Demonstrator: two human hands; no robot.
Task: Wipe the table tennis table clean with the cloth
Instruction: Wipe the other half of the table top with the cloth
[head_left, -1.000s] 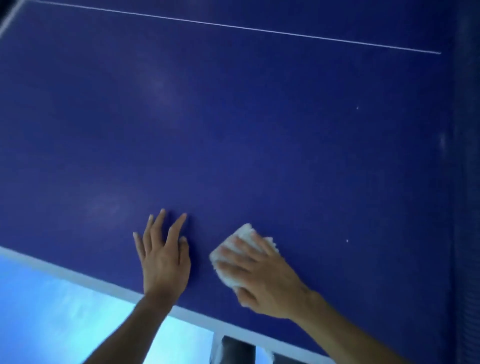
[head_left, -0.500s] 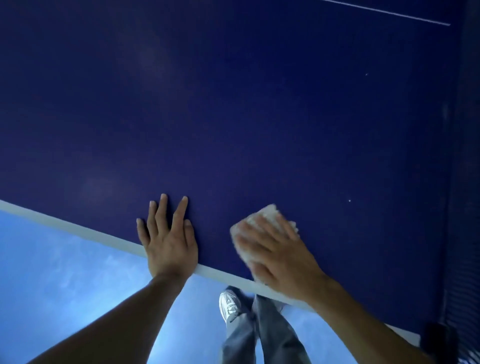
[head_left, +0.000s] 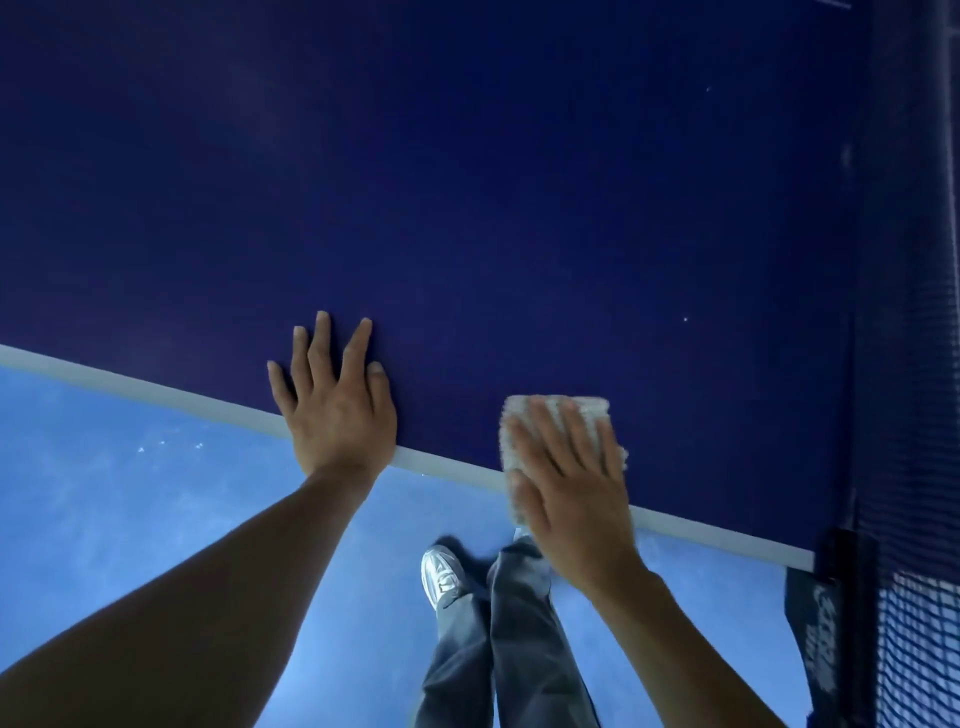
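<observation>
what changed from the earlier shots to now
The right hand, pressing the pale folded cloth, slid rightward and back to the white near edge of the dark blue table tennis table; the cloth now overlaps that edge. The left hand stayed flat on the table, nothing taken or let go.

Left hand (head_left: 335, 415) flat, palm down, fingers (head_left: 357, 344) splayed; right hand (head_left: 569, 499) flat, fingers straight.

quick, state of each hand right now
Left hand: open, fingers spread flat on the table, holding nothing.
Right hand: open, straight fingers pressing the cloth at the table's near edge.
</observation>
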